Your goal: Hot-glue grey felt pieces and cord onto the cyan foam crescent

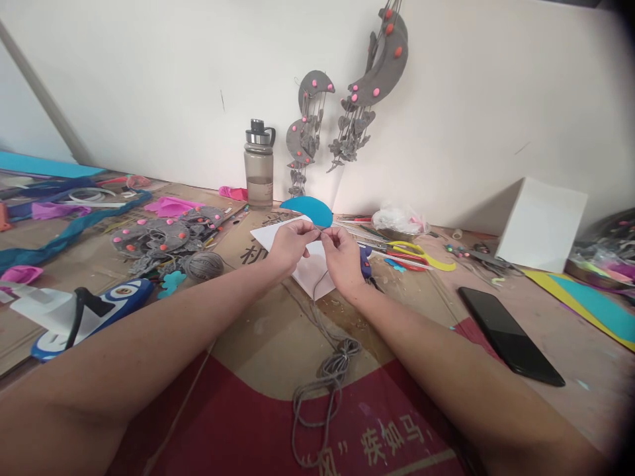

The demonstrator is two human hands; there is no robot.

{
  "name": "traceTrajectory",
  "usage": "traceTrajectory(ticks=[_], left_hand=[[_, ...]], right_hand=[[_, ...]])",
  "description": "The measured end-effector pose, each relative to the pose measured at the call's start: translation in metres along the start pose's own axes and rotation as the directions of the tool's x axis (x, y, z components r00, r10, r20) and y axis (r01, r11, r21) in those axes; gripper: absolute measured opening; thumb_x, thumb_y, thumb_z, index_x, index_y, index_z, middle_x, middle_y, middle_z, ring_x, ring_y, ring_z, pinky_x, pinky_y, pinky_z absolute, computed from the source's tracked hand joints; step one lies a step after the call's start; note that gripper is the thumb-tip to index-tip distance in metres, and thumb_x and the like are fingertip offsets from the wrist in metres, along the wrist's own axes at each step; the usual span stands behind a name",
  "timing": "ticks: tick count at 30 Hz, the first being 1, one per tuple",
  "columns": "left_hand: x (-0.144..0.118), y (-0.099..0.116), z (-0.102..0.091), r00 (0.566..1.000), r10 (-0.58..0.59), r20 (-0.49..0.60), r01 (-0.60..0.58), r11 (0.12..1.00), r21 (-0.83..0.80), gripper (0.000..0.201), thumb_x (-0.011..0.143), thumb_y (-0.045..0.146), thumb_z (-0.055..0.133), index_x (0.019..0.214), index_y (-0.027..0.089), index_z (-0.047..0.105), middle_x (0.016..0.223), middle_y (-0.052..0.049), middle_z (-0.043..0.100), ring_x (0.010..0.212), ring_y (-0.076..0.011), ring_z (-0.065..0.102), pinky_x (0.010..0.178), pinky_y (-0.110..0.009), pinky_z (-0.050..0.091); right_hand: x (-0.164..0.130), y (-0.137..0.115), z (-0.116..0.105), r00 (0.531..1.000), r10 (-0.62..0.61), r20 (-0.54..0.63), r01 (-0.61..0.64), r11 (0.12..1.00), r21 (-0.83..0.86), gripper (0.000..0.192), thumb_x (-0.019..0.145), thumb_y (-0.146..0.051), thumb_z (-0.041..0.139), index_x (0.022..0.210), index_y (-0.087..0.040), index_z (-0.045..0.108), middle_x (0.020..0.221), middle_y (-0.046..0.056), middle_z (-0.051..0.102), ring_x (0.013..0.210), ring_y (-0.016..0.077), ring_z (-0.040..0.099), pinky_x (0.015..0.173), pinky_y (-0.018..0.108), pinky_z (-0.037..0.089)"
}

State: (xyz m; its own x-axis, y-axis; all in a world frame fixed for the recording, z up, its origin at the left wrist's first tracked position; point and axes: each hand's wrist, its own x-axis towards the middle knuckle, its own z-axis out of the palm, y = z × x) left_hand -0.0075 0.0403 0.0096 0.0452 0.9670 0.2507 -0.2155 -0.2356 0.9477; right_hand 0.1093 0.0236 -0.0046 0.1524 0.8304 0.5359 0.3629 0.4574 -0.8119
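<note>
My left hand point(292, 247) and my right hand point(343, 256) meet fingertip to fingertip, each closed in a pinch on a thin grey cord. From the hands the cord drops to a looped bundle of grey cord point(338, 362) on the cardboard. Beneath the hands lies a white paper sheet point(311, 272), with a blue felt piece point(311, 210) just behind. The exact shape of the cord between the fingertips is too small to make out. Left of my left hand sits a ball of grey yarn point(204, 265). Partly hidden behind my right hand is a dark blue tool point(366, 262).
A water bottle point(258, 168) stands by the wall, where grey crescent hangings point(380, 73) with pink dots hang. More grey felt pieces point(153, 237) and a glue bottle point(49, 311) lie left. Yellow-handled scissors point(421, 252), a phone point(508, 334) and a white box point(540, 225) are right.
</note>
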Motion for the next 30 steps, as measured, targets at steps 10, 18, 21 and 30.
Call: traceTrajectory(ticks=[10, 18, 21, 30], left_hand=[[-0.001, 0.004, 0.001, 0.995, -0.042, 0.086, 0.056, 0.985, -0.166, 0.018, 0.069, 0.017, 0.072, 0.064, 0.012, 0.056, 0.064, 0.001, 0.058, 0.063, -0.0098, 0.059, 0.081, -0.037, 0.055], [0.005, -0.003, -0.002, 0.998, 0.015, 0.063, -0.006, 0.991, -0.133, 0.019, 0.066, 0.024, 0.075, 0.071, 0.009, 0.065, 0.072, -0.003, 0.065, 0.068, -0.0123, 0.062, 0.081, -0.037, 0.055], [0.008, -0.009, -0.006, 0.999, -0.037, 0.027, 0.042, 0.982, -0.183, 0.017, 0.066, 0.023, 0.075, 0.068, 0.008, 0.065, 0.071, -0.004, 0.065, 0.069, -0.0129, 0.062, 0.084, -0.038, 0.055], [0.016, -0.024, -0.012, 0.981, -0.177, -0.074, 0.153, 0.956, -0.249, 0.009, 0.074, 0.014, 0.070, 0.069, 0.007, 0.066, 0.079, -0.008, 0.069, 0.072, -0.0136, 0.066, 0.089, -0.037, 0.054]], right_hand=[[0.000, 0.003, -0.001, 1.000, -0.024, 0.003, 0.024, 0.999, -0.045, 0.013, 0.084, -0.030, 0.049, 0.085, -0.019, 0.056, 0.084, 0.004, 0.064, 0.079, 0.0179, 0.057, 0.078, 0.033, 0.043], [0.001, 0.001, 0.000, 0.999, -0.031, 0.017, 0.032, 0.997, -0.077, 0.012, 0.085, -0.028, 0.048, 0.085, -0.019, 0.057, 0.084, 0.004, 0.065, 0.077, 0.0174, 0.058, 0.076, 0.031, 0.044], [0.002, -0.001, -0.004, 0.996, -0.029, 0.089, 0.043, 0.986, -0.163, 0.015, 0.086, -0.030, 0.049, 0.083, -0.019, 0.059, 0.084, 0.004, 0.066, 0.077, 0.0172, 0.058, 0.075, 0.031, 0.044], [0.036, -0.020, -0.067, 0.974, -0.072, 0.215, 0.213, 0.612, -0.762, 0.038, 0.093, -0.041, 0.041, 0.088, -0.013, 0.066, 0.092, 0.017, 0.067, 0.090, 0.0261, 0.062, 0.081, 0.036, 0.043]])
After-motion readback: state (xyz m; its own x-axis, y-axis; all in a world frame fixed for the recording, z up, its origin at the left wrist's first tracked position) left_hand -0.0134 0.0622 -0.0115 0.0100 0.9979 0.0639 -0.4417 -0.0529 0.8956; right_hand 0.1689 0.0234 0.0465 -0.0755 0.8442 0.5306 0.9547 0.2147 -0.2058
